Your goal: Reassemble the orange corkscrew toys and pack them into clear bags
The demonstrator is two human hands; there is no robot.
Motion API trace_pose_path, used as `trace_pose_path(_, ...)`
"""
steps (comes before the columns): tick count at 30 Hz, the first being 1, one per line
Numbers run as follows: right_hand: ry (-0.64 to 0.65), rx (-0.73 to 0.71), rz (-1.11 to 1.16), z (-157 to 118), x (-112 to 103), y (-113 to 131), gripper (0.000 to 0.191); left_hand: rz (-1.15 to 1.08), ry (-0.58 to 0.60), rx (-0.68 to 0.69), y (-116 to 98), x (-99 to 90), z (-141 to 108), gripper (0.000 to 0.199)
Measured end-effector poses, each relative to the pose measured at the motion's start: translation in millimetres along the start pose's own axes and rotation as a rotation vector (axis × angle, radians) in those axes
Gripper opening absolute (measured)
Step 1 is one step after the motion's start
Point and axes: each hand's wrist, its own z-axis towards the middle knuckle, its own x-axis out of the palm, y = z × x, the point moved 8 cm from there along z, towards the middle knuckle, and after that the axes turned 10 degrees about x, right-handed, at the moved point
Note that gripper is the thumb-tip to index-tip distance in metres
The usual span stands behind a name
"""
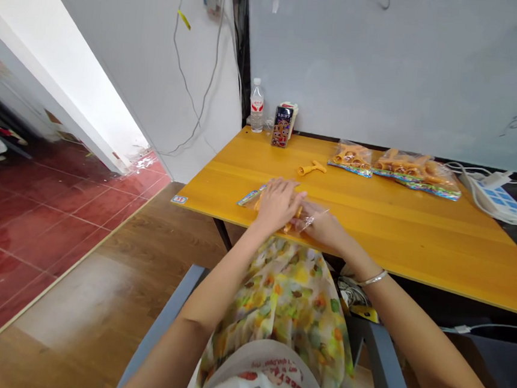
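A clear plastic bag (pixel 314 218) with orange pieces inside and a blue printed end lies at the near edge of the wooden table (pixel 223 179). My left hand (pixel 278 205) rests flat over the bag, its fingers stretched out. At the bag's right end, my right hand (pixel 321 224) has its fingers closed around the plastic, partly hidden by the film. Beyond both hands, one loose orange piece (pixel 311 168) with a tube shape lies on the tabletop.
Filled bags of orange pieces (pixel 353 156) (pixel 417 169) lie along the back. A water bottle (pixel 257 108) and a phone (pixel 282 126) stand at the back left. A power strip (pixel 502 200) with cables sits at the right.
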Motion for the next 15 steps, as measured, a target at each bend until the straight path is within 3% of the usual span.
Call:
trace_pose_path(4,0.048,0.033,-0.203,5,-13,-10,0.047,0.117,0.226,-0.138,50,14.5,-6,0.051)
trace_pose_path(7,0.134,0.107,-0.281,8,-22,-19,0.048,0.064,0.303,-0.215,70,23.2,-14,0.056)
trace_pose_path(11,0.312,0.256,-0.420,6,-28,-36,0.040,0.113,0.247,-0.288,75,14.6,-18,0.059)
trace_pose_path(15,0.376,0.350,-0.521,12,-35,-61,0.033,0.178,0.159,-0.146,57,4.6,-15,0.060)
